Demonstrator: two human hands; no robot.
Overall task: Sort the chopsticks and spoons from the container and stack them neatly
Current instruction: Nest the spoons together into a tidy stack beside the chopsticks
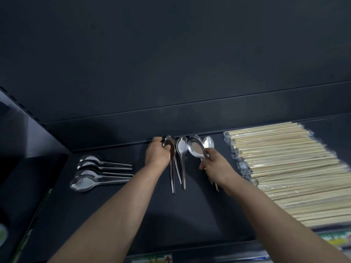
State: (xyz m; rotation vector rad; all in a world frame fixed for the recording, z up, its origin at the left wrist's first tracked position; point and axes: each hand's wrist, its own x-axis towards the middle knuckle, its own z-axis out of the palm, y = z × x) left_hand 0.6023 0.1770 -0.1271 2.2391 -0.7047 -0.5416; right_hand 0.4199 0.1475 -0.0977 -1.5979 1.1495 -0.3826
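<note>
On the dark shelf the left hand curls round the bowl of a spoon in the middle row; the right hand grips a second spoon just beside. Stacked spoons lie sideways at left — wrapped chopsticks at right. The edge label shows a red arrow — print unreadable.

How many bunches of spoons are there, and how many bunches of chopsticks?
Spoon bunches: 3, the left pile, the middle bunch gripped by the left hand, the right bunch held in the right hand.
Chopstick bunches: 1, the chopsticks.
Total: 4
</note>
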